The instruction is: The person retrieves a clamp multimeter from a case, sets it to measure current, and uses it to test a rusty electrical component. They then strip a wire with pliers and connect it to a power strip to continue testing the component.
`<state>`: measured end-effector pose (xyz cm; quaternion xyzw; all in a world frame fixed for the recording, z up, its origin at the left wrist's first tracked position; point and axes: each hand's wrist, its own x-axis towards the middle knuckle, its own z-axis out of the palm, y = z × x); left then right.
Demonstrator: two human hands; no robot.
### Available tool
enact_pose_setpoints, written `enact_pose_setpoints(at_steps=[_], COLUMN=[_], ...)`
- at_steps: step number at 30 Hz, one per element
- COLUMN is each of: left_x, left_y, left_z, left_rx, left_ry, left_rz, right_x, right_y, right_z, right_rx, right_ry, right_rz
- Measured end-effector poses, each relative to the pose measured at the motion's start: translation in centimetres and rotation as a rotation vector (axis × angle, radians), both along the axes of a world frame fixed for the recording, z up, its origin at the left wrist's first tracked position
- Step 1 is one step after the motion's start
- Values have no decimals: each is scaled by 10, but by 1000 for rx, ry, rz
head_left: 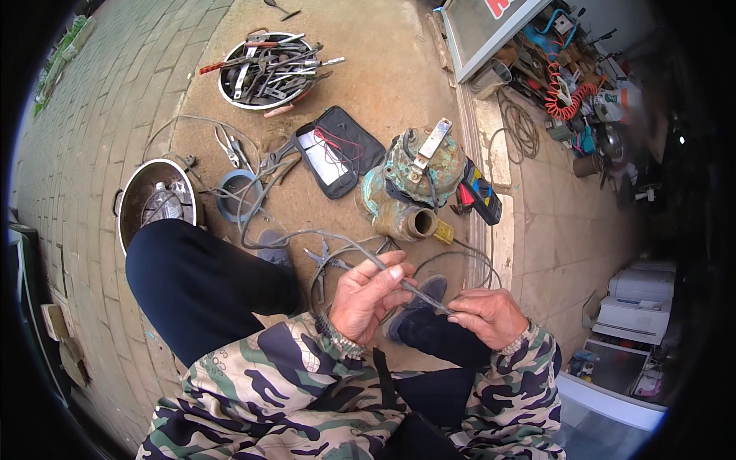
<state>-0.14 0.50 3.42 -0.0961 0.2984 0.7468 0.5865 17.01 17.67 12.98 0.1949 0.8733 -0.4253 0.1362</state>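
A dark grey cable [420, 292] stretches between my two hands, above my shoes. My left hand [366, 300] grips it between thumb and fingers. At the cable's end my right hand [488, 316] is closed in a pinch; the fingers hide the tip. From my left hand the cable loops away over the ground to the left. A corroded, greenish water pump [420, 172] with a round open outlet stands just beyond my hands. Pliers with spread handles [326, 259] lie on the ground left of my left hand.
A metal basin of hand tools [227, 90] stands far off, another basin with plastic bottles [125, 222] at left. An open black case [363, 157] with red leads lies before the pump. A black-yellow meter [483, 198] leans by the doorstep. At right are coiled red hose [563, 103] and a white printer [632, 310].
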Motion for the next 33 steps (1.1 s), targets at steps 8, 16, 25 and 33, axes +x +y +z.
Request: enact_pose_setpoints(at_steps=[8, 16, 25, 33], left_x=[-32, 3, 24, 3], left_y=[-4, -2, -5, 3], left_z=[-28, -1, -37, -76], left_rx=[-63, -175, -28, -537], left_ry=[-87, 199, 234, 152], left_rz=[261, -196, -284, -191], right_x=[74, -17, -1, 66], right_y=[67, 8, 37, 80], right_z=[5, -16, -9, 32], right_rx=[12, -82, -29, -23], right_ry=[-395, -38, 24, -108], right_rz=[-245, -101, -168, -395])
